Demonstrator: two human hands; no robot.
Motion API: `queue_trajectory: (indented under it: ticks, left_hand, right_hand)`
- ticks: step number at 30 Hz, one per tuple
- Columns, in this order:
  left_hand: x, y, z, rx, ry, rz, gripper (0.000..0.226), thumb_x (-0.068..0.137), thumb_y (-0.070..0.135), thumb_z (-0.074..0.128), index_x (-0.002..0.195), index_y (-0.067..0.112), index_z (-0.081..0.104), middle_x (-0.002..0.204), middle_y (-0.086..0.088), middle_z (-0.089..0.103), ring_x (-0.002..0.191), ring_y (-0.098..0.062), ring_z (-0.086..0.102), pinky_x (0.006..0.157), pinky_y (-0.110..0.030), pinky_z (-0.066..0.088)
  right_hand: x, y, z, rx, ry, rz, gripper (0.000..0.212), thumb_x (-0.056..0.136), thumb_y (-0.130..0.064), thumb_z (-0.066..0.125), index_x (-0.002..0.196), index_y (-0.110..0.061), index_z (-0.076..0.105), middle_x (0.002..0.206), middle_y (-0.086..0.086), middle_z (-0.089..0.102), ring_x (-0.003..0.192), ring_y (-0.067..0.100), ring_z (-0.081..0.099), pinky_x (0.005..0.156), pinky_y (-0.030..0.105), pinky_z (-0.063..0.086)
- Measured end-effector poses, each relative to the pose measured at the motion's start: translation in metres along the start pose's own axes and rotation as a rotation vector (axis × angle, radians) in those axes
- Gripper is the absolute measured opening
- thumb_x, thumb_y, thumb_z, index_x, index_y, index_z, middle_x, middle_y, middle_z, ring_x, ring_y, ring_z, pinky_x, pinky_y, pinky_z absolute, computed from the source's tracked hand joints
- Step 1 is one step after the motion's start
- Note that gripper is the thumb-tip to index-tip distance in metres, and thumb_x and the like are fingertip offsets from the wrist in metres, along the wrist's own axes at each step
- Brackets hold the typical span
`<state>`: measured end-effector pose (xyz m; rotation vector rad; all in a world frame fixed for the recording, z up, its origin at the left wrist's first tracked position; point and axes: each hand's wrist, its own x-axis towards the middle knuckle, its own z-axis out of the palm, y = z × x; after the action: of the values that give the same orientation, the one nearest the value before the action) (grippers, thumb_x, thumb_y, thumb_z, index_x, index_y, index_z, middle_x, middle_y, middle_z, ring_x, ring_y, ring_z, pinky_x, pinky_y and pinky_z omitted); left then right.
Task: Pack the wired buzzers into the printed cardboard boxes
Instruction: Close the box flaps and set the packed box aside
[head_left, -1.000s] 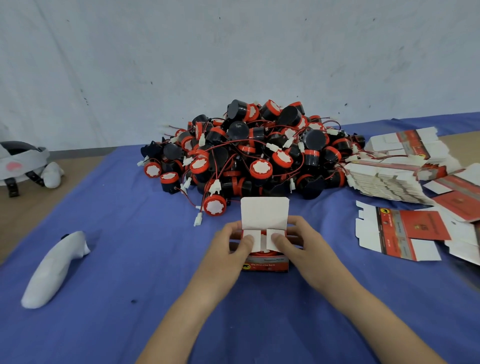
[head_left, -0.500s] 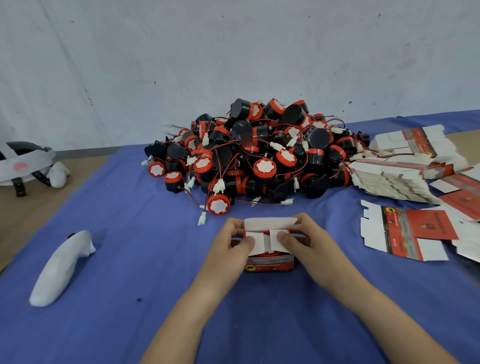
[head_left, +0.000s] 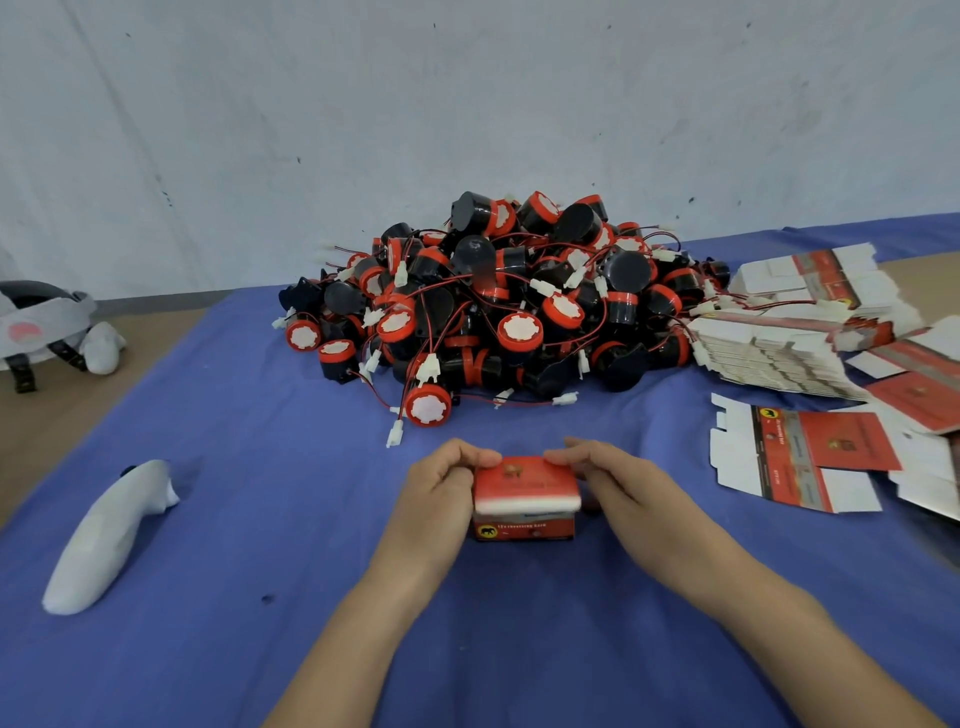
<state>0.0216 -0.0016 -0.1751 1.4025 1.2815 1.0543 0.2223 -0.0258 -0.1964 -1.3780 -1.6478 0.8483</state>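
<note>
At the far left we see one grey-and-white headset (head_left: 41, 322) off the blue cloth. Nearer us, one white controller (head_left: 109, 535) lies on the blue surface (head_left: 260, 467). In the middle, the left hand (head_left: 441, 493) curls its fingers (head_left: 475, 460) round the left side of one printed box (head_left: 524, 499), which stands on the surface just before us. The box is red, with a black animal on a yellow badge and a line of small print on its front wall. Its lid is folded down, and the white tuck flap shows along the front edge, not pushed in. The right hand (head_left: 613, 483) grips the right side, fingers (head_left: 566, 458) hooked over the lid's far edge. Behind the box lies one heap of buzzers (head_left: 498, 306): black drums with red collars, white faces, red-and-black wires and white plugs. They are too tangled to count, perhaps several dozen. At the right, one flat carton (head_left: 800, 457) lies alone, near one fanned stack of cartons (head_left: 779, 353) and a few loose ones.
</note>
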Motion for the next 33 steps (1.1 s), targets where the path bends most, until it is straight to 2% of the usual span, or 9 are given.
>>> queue_trajectory:
  ticks: [3, 5, 8, 11, 14, 20, 23, 26, 33]
  left_hand:
    - [0.000, 0.002, -0.003, 0.023, -0.013, -0.009, 0.040, 0.103, 0.008, 0.038, 0.089, 0.020, 0.073, 0.098, 0.003, 0.073, 0.088, -0.008, 0.066, 0.069, -0.013, 0.051]
    - [-0.001, -0.001, -0.004, 0.084, -0.051, 0.038, 0.029, 0.105, 0.018, 0.044, 0.094, 0.024, 0.071, 0.099, 0.008, 0.071, 0.083, 0.003, 0.065, 0.067, -0.010, 0.049]
    - [-0.006, -0.010, -0.006, 0.219, -0.141, 0.120, 0.007, 0.101, 0.033, 0.055, 0.105, 0.036, 0.060, 0.109, 0.017, 0.065, 0.090, 0.010, 0.061, 0.074, -0.011, 0.049]
    - [-0.008, -0.017, -0.008, 0.358, -0.178, 0.249, 0.009, 0.100, 0.039, 0.054, 0.106, 0.043, 0.059, 0.129, 0.029, 0.047, 0.113, 0.014, 0.049, 0.090, -0.015, 0.047]
    - [-0.010, -0.014, -0.010, 0.412, -0.220, 0.364, 0.012, 0.097, 0.046, 0.054, 0.102, 0.049, 0.064, 0.138, 0.039, 0.039, 0.131, 0.012, 0.037, 0.101, -0.015, 0.038]
    - [-0.016, -0.011, -0.021, 0.369, -0.321, 0.330, 0.034, 0.079, 0.065, 0.062, 0.112, 0.059, 0.060, 0.141, 0.045, 0.036, 0.130, 0.019, 0.037, 0.100, -0.012, 0.037]
    - [-0.018, -0.011, -0.020, 0.362, -0.338, 0.314, 0.041, 0.075, 0.063, 0.068, 0.115, 0.060, 0.059, 0.141, 0.047, 0.033, 0.128, 0.020, 0.037, 0.097, -0.006, 0.038]
    - [-0.017, -0.012, -0.019, 0.302, -0.332, 0.302, 0.038, 0.076, 0.056, 0.071, 0.113, 0.056, 0.061, 0.138, 0.046, 0.036, 0.126, 0.019, 0.040, 0.095, -0.004, 0.039]
    - [-0.010, -0.022, -0.010, 0.324, -0.235, 0.361, 0.037, 0.089, 0.025, 0.075, 0.105, 0.055, 0.059, 0.132, 0.042, 0.041, 0.124, 0.011, 0.048, 0.099, -0.013, 0.042]
  right_hand:
    - [-0.001, -0.003, -0.003, 0.033, -0.023, -0.006, 0.038, 0.106, -0.029, 0.044, 0.102, -0.059, 0.067, 0.139, -0.031, 0.047, 0.128, -0.016, 0.044, 0.105, 0.013, 0.038]
    - [-0.003, -0.007, -0.003, 0.039, -0.048, -0.024, 0.028, 0.100, -0.041, 0.049, 0.101, -0.062, 0.066, 0.131, -0.045, 0.045, 0.121, -0.023, 0.044, 0.093, 0.005, 0.040]
    - [-0.004, -0.008, 0.000, -0.112, -0.062, -0.068, 0.014, 0.095, -0.050, 0.056, 0.108, -0.054, 0.060, 0.134, -0.052, 0.034, 0.106, -0.009, 0.059, 0.084, 0.008, 0.045]
    - [-0.006, -0.010, 0.000, -0.251, -0.061, -0.118, 0.020, 0.094, -0.055, 0.054, 0.114, -0.053, 0.051, 0.137, -0.051, 0.029, 0.096, -0.007, 0.058, 0.081, 0.007, 0.042]
    - [-0.010, -0.012, -0.003, -0.298, -0.101, -0.195, 0.033, 0.090, -0.064, 0.042, 0.119, -0.054, 0.054, 0.139, -0.046, 0.035, 0.110, -0.017, 0.051, 0.088, 0.007, 0.040]
    - [-0.012, -0.010, -0.003, -0.369, -0.132, -0.208, 0.039, 0.092, -0.065, 0.040, 0.128, -0.056, 0.050, 0.151, -0.040, 0.030, 0.127, -0.011, 0.046, 0.099, 0.016, 0.043]
    - [-0.010, -0.007, -0.005, -0.345, -0.169, -0.186, 0.034, 0.097, -0.053, 0.054, 0.130, -0.058, 0.050, 0.150, -0.046, 0.024, 0.126, -0.015, 0.044, 0.100, 0.013, 0.041]
    - [-0.010, -0.008, -0.005, -0.335, -0.195, -0.173, 0.039, 0.090, -0.059, 0.057, 0.127, -0.064, 0.047, 0.148, -0.049, 0.022, 0.123, -0.017, 0.044, 0.099, 0.012, 0.041]
    - [-0.007, -0.006, 0.004, -0.419, -0.098, -0.189, 0.034, 0.100, -0.035, 0.061, 0.133, -0.040, 0.056, 0.147, -0.034, 0.036, 0.120, -0.006, 0.048, 0.095, 0.015, 0.042]
